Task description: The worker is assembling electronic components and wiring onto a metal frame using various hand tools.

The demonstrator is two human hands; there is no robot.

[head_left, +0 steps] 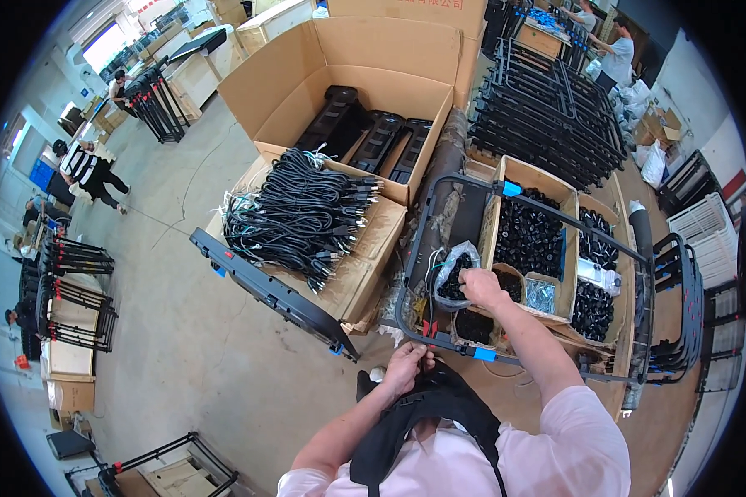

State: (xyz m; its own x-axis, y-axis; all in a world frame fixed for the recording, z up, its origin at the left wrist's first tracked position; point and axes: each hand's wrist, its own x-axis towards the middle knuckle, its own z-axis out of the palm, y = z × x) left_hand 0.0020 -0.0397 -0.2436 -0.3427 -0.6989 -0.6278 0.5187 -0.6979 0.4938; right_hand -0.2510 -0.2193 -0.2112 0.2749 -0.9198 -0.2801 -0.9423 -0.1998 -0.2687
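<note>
**Right hand [481, 287] nearest the parts bag [448, 304]**

The bag is sitting forward-right of the left hand [403, 370], inside the tubular frame [572, 222]'s outline. The right hand is bunching at its rim, contents unclear; the left is pinching something dark, indistinct, beside the near rail.

This is an assembly workshop, shown by black cables [302, 207]; bins [572, 269] of small parts [524, 236]; stacked frames [547, 108].

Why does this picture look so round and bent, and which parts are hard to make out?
Head view, rim: the fisheye lens blackens the corners and bends the pale right-hand wall; head view, upper left: the bright white window is washed out; head view, left: the distant person in a black-and-white striped top shows little detail.
</note>
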